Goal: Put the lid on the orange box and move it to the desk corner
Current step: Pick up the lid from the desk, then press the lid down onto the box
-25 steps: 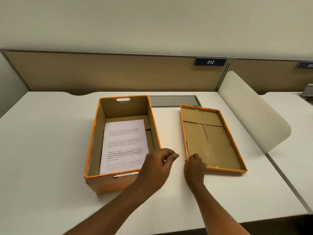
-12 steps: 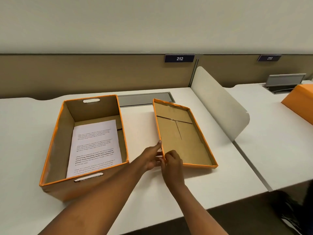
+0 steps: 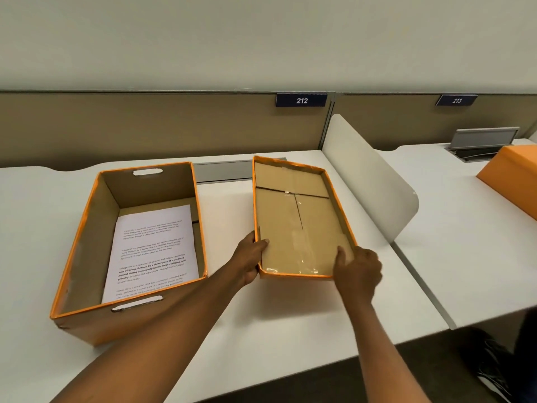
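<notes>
Both hands grip the near end of the lid (image 3: 296,225), one at each near corner. The left hand (image 3: 250,258) closes on the lid's left rim just above the near-left corner: the thumb lies inside on the brown cardboard, and the fingers wrap under and behind the orange wall, out of sight. The right hand (image 3: 358,270) clamps the near-right corner, thumb pressed inside against the lid's floor and fingers curled around the outer wall. Between the two hands runs the lid's near orange edge, with glossy tape across the cardboard just beyond it.

The lid lies upside down, its open side up, and its near end seems raised off the table (image 3: 290,321); whether the far end touches the surface cannot be told. It stretches away from the hands toward the tan partition (image 3: 145,132).

Just left of the left hand stands the orange box (image 3: 87,274), open and upright on the table, its right wall passing close by the left forearm. A printed sheet of paper (image 3: 151,251) lies flat on its floor, and handle slots show in its near and far walls.

Beyond and to the right of the right hand, a white curved divider (image 3: 369,175) rises at the table's edge. Farther right, on the next table, sits part of another orange box (image 3: 511,173). On the partition hang number plates reading 212 (image 3: 301,100) and 213 (image 3: 456,100).
</notes>
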Motion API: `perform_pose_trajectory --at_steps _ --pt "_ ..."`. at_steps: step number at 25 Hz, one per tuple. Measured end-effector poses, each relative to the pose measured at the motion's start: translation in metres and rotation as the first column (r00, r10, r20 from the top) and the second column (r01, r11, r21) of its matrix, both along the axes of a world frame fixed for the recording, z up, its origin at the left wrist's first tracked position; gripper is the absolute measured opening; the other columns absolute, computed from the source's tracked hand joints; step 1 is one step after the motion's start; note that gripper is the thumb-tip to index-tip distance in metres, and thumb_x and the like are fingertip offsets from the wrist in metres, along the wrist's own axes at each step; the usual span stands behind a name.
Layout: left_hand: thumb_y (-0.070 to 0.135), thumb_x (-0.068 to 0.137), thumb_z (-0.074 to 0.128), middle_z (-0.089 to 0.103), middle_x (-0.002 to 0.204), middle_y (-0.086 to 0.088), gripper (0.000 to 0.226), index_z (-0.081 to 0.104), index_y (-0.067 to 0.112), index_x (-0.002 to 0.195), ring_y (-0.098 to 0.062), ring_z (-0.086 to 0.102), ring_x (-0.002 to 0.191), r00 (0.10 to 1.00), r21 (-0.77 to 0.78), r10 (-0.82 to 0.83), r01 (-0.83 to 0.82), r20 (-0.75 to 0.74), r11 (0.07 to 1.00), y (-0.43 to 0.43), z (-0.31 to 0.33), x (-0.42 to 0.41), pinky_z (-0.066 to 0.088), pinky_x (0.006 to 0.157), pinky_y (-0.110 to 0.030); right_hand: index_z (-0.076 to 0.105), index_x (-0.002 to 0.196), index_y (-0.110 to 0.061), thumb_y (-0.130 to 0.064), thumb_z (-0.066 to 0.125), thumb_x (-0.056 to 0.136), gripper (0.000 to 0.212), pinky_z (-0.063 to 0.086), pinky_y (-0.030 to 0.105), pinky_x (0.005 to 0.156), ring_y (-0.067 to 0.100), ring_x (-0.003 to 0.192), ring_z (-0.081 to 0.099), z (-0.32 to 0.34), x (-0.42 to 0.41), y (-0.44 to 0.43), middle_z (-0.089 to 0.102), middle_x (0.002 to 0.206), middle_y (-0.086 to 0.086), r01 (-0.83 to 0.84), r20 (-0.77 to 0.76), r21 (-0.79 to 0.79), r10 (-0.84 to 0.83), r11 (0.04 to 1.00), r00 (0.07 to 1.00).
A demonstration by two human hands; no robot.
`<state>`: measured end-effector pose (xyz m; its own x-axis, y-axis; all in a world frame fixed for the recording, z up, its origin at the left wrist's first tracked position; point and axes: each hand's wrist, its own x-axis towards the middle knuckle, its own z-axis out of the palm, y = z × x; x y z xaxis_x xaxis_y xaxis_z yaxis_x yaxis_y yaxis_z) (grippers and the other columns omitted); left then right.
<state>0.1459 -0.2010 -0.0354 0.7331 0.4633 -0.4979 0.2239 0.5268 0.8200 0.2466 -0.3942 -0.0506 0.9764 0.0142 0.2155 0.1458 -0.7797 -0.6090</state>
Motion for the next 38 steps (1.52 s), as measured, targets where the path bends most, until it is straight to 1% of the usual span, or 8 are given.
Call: perform_pose_trajectory --at_steps 4,9,16,21,27,30,35,38 --pt "0.015 0.096 0.044 0.06 0.125 -0.005 0.038 0.047 0.017 0.135 -0.024 0.061 0.106 0.998 0.128 0.014 -0.021 0.056 0.992 0.004 0.026 -0.015 0.054 0.083 -0.04 0.048 0.117 -0.002 -0.037 0.052 0.092 0.044 0.049 0.045 0.084 0.041 0.102 0.056 0.014 0.029 -0.013 0.056 0.109 0.021 0.033 -0.463 0.139 0.036 0.99 0.886" --pt "0.02 0.097 0.042 0.058 0.124 -0.003 0.038 0.047 0.02 0.135 -0.023 0.059 0.107 0.992 0.263 0.104 -0.119 0.07 0.957 0.022 0.059 -0.038 0.055 0.08 -0.039 0.053 0.095 0.017 -0.023 0.049 0.09 0.04 0.047 0.037 0.062 0.026 0.069 0.043 0.044 0.023 -0.002 0.041 0.074 0.017 0.098 -0.406 0.539 0.156 0.837 0.9" --pt "0.022 0.095 0.047 0.059 0.126 -0.009 0.035 0.05 0.016 0.13 -0.03 0.059 0.112 0.986 0.315 0.168 -0.16 0.002 0.935 0.055 0.082 -0.068 0.055 0.085 -0.043 0.059 0.068 -0.015 -0.026 0.062 0.091 0.026 0.05 0.035 0.06 0.021 0.071 0.054 0.098 -0.015 0.035 0.057 0.079 0.004 0.197 -0.417 0.809 0.304 0.554 0.857" --pt "0.044 0.082 0.063 0.049 0.135 -0.013 0.065 0.042 0.014 0.136 -0.029 0.048 0.124 0.957 0.845 0.288 -0.135 -0.023 0.517 0.072 0.128 -0.084 0.049 0.091 -0.042 0.047 0.05 -0.018 -0.031 0.062 0.087 0.042 0.035 0.036 0.059 0.019 0.059 0.034 0.147 -0.049 0.063 0.034 0.055 -0.002 0.004 -0.128 0.789 0.158 0.614 0.979" --pt "0.054 0.078 0.061 0.067 0.104 -0.014 0.058 0.057 0.008 0.114 -0.028 0.07 0.091 0.946 0.489 -0.06 -0.109 0.319 0.866 0.051 0.223 -0.089 0.06 0.074 -0.041 0.069 0.102 -0.007 -0.03 0.06 0.089 0.028 0.048 0.011 0.06 -0.001 0.061 0.06 0.207 -0.143 0.108 0.066 0.07 -0.004 -0.432 0.522 0.45 0.163 0.782 0.837" --pt "0.058 0.068 0.068 0.059 0.078 -0.006 0.056 0.055 0.01 0.094 -0.024 0.064 0.071 0.914 0.337 -0.026 -0.123 0.405 0.934 0.064 0.247 -0.106 0.057 0.063 -0.036 0.063 0.119 0.004 -0.014 0.067 0.085 0.039 0.059 0.036 0.078 0.028 0.088 0.072 0.205 -0.193 0.136 0.073 0.104 0.019 -0.567 0.616 0.222 0.337 0.794 0.712" --pt "0.01 0.07 0.078 0.064 0.114 -0.017 0.058 0.05 0.006 0.121 -0.032 0.065 0.092 0.914 0.284 0.299 -0.373 0.274 0.883 0.099 0.219 -0.137 0.057 0.07 -0.042 0.049 0.134 -0.001 -0.033 0.068 0.084 0.062 0.04 0.053 0.108 0.029 0.125 0.055 0.184 -0.235 0.164 0.06 0.133 0.016 -0.828 0.473 -0.004 0.731 0.56 0.492" --pt "0.005 0.075 0.069 0.063 0.12 -0.019 0.057 0.049 0.008 0.127 -0.035 0.064 0.096 0.93 0.183 0.274 -0.322 0.247 0.929 0.138 0.192 -0.172 0.054 0.068 -0.04 0.044 0.136 -0.023 -0.067 0.052 0.079 0.072 0.038 0.047 0.11 0.018 0.127 0.049 0.176 -0.219 0.162 0.054 0.138 0.0 -0.834 0.324 0.246 0.768 0.495 0.552"
